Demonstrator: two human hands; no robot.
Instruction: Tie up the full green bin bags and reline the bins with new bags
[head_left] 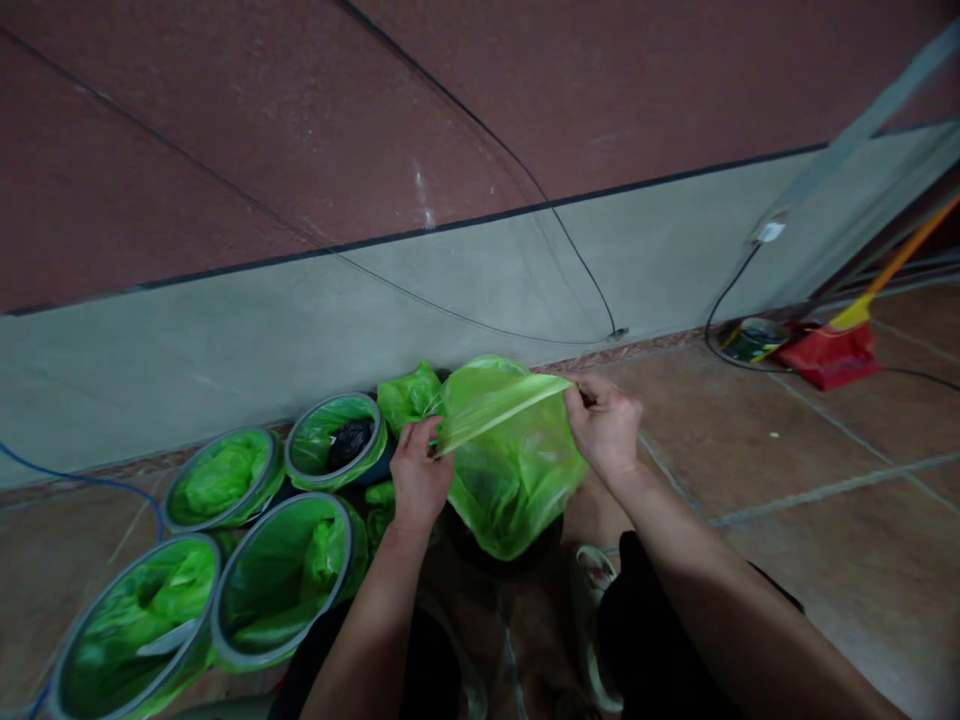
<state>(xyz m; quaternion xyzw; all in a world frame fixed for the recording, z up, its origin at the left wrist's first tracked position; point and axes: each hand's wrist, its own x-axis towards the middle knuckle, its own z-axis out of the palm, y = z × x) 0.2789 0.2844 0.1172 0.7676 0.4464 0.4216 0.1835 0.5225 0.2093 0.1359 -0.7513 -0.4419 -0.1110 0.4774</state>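
Brown tiled floor (750, 430) lay under the person's pale shoe (592, 630). The left hand (421, 475) and right hand (609, 425) were closed in pinches on the edge of the green bag (517, 480), stretching it between them; its body draped over a dark bin (553, 548) between the forearms. Four grey-rimmed bins (216, 625) with green liners crowded the floor to the left, near a blue cord (97, 478). Beyond rose the wall, pale below (225, 350) and dull red above (225, 120), crossed by a black cable (517, 160). Well right stood a red dustpan (832, 355), beside a tin (754, 340).
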